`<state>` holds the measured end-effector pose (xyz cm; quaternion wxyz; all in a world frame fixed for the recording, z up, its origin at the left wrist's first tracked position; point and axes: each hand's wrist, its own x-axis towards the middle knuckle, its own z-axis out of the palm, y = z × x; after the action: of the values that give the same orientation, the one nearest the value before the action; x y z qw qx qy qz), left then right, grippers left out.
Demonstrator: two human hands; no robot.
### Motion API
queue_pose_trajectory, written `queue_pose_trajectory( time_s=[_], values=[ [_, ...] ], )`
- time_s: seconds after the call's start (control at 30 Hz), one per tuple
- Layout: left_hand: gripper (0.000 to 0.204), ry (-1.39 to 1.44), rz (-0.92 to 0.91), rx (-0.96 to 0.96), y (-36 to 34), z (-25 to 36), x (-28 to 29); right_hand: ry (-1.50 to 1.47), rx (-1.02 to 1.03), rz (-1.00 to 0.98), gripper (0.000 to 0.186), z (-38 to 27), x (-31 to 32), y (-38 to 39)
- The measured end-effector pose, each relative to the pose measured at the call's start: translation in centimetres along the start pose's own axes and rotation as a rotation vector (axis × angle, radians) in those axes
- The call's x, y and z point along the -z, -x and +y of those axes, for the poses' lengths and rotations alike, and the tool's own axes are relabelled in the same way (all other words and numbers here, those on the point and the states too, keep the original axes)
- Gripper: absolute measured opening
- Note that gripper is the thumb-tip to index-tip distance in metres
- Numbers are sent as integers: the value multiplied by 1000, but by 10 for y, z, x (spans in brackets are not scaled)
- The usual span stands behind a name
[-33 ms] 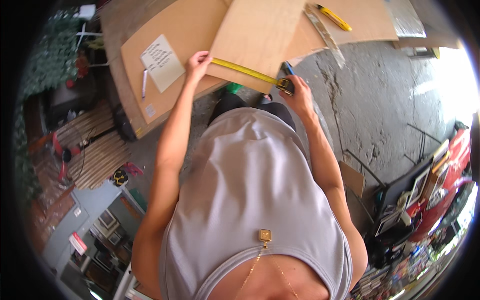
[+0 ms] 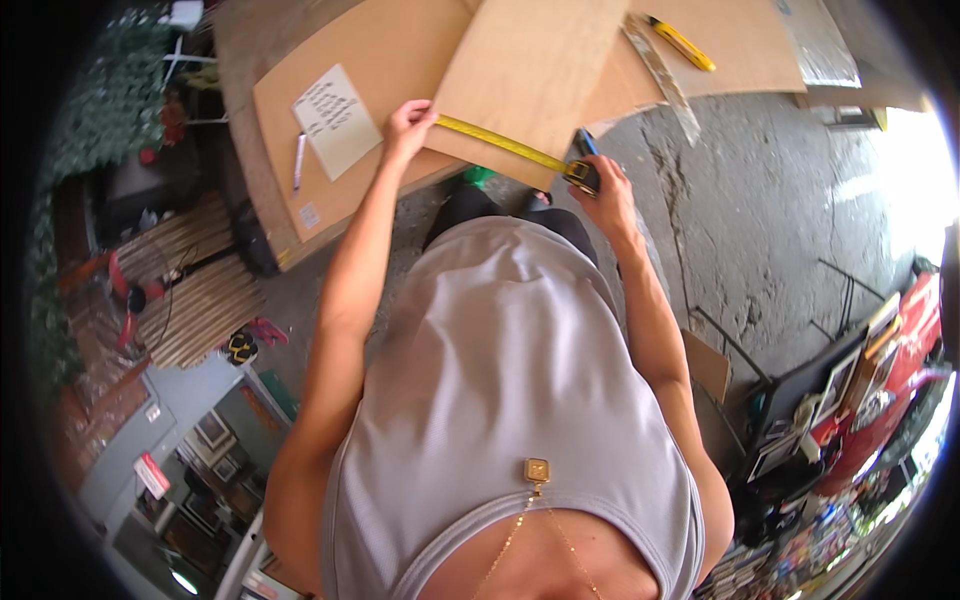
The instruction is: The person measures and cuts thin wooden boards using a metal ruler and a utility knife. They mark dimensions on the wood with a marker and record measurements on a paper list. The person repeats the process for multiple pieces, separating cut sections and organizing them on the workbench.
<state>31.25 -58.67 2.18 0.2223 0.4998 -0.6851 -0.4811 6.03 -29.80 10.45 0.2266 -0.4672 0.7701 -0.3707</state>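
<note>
A yellow tape measure (image 2: 506, 145) is drawn out across the near end of a light wooden board (image 2: 535, 75). My left hand (image 2: 409, 128) pinches the blade's free end at the board's left edge. At the board's right corner, my right hand (image 2: 610, 190) grips the black and yellow case. Just beyond those fingers a slim blue item (image 2: 586, 141) shows; whether the hand holds it cannot be told. The board lies over a larger brown sheet (image 2: 400, 50), its near end reaching past the sheet's edge.
Left of the board lie a handwritten paper (image 2: 336, 122) and a white pen (image 2: 299, 162). A yellow utility knife (image 2: 683, 44) and a worn strip (image 2: 662, 80) lie to the right. Cluttered frames and goods (image 2: 850, 390) stand at the right over the concrete floor (image 2: 760, 200).
The whole view has shifted slightly, so the bench and board appear a little further right. Both hands keep their hold on the tape measure, which stays stretched over the board.
</note>
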Motion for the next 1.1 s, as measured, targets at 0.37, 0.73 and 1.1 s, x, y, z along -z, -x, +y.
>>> queue_pose_trajectory(
  time_s=[0.37,0.73,1.1],
  values=[
    [28,200,-178,-128,49,120,15,5,-33,98,40,-100,15,-12],
    [64,789,-547,214,111,145,-10,-271,-17,141,50,-155,-67,-4],
    [57,533,-450,377,-9,55,106,300,-38,-355,20,-58,-81,65]
  ],
)
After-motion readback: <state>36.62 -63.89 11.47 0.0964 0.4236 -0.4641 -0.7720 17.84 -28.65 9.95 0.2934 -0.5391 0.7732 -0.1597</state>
